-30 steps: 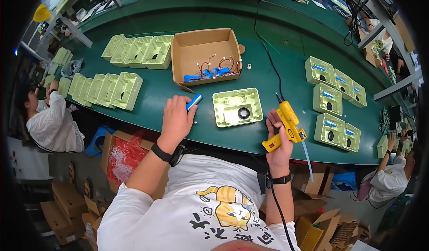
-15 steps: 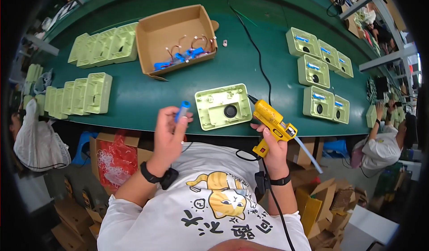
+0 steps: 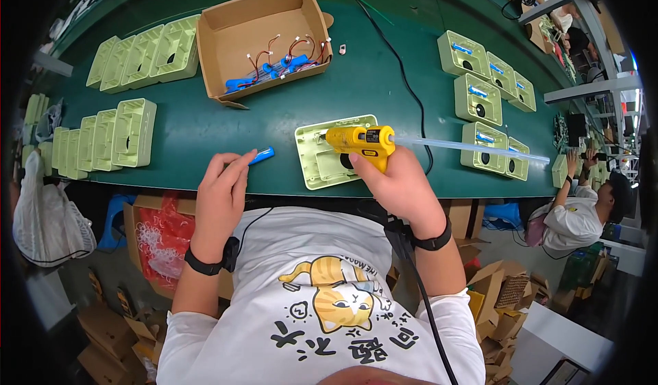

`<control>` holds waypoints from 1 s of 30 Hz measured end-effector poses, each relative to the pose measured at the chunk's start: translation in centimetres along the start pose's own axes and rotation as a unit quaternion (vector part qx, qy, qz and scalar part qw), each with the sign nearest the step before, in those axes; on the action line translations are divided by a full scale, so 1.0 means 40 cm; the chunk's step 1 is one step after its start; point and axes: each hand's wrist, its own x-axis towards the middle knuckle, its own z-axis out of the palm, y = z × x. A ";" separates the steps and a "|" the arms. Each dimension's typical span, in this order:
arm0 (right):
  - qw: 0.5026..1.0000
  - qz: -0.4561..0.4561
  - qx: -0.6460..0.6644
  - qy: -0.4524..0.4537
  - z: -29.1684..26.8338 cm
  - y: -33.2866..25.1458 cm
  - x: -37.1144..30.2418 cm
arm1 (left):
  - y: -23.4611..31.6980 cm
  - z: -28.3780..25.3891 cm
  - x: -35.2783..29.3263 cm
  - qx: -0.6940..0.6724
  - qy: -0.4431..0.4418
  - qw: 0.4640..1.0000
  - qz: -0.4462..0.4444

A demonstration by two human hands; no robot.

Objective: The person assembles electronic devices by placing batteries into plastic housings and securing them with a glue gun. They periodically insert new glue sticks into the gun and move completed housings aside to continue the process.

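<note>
My right hand (image 3: 394, 183) is wrapped round a yellow hot glue gun (image 3: 363, 145), with a long clear glue stick (image 3: 473, 146) poking out of its back to the right. The gun lies over a pale green plastic housing (image 3: 314, 169) on the table before me; its nozzle end points into the upper left of the housing. Part of a round black piece inside it is hidden behind the gun and hand. Left of the housing, my left hand (image 3: 226, 179) pinches a blue cylindrical battery (image 3: 262, 155) between thumb and fingers, just above the table.
A cardboard box (image 3: 264, 15) with several blue batteries on wired leads stands behind. Stacked green housings (image 3: 133, 135) line the left; at the right, several housings (image 3: 478, 101) hold blue batteries. A black cable (image 3: 394, 66) crosses the green table. Another person (image 3: 582, 210) works at far right.
The glue gun has swung up and left, from beside the housing to over it. My left hand has moved left and turned, the battery now lying nearly level.
</note>
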 end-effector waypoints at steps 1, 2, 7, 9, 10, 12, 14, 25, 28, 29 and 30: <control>1.000 0.012 -0.021 -0.003 0.001 -0.004 0.005 | -0.001 -0.006 -0.004 0.014 -0.004 1.000 0.004; 0.999 0.023 -0.042 -0.005 0.001 -0.009 0.011 | -0.002 -0.012 -0.006 0.028 -0.007 1.000 0.007; 0.997 0.055 -0.045 -0.021 0.003 -0.022 0.025 | -0.009 -0.030 -0.009 0.042 -0.015 0.998 -0.046; 0.998 0.048 -0.035 -0.012 0.007 -0.001 0.025 | -0.013 -0.036 -0.009 0.061 -0.020 0.997 -0.043; 0.999 0.045 -0.030 -0.007 0.007 0.006 0.023 | -0.015 -0.038 -0.008 0.071 -0.023 0.996 -0.041; 0.998 0.060 -0.020 -0.011 0.000 -0.003 0.018 | -0.021 -0.037 -0.003 0.064 -0.016 0.997 -0.048; 0.996 0.088 0.001 -0.023 -0.008 -0.014 0.014 | -0.019 -0.036 0.010 0.053 0.001 0.997 -0.065; 0.988 0.069 0.128 0.043 -0.027 0.021 -0.056 | 0.126 0.142 0.118 -0.073 0.085 0.985 0.134; 0.987 0.056 0.125 0.085 -0.023 0.036 -0.086 | 0.125 0.166 0.132 -0.042 0.072 0.978 0.191; 0.986 0.058 0.119 0.097 -0.020 0.040 -0.094 | 0.123 0.171 0.133 -0.036 0.065 0.977 0.198; 0.986 0.061 0.112 0.109 -0.016 0.046 -0.096 | 0.121 0.176 0.134 -0.029 0.058 0.977 0.204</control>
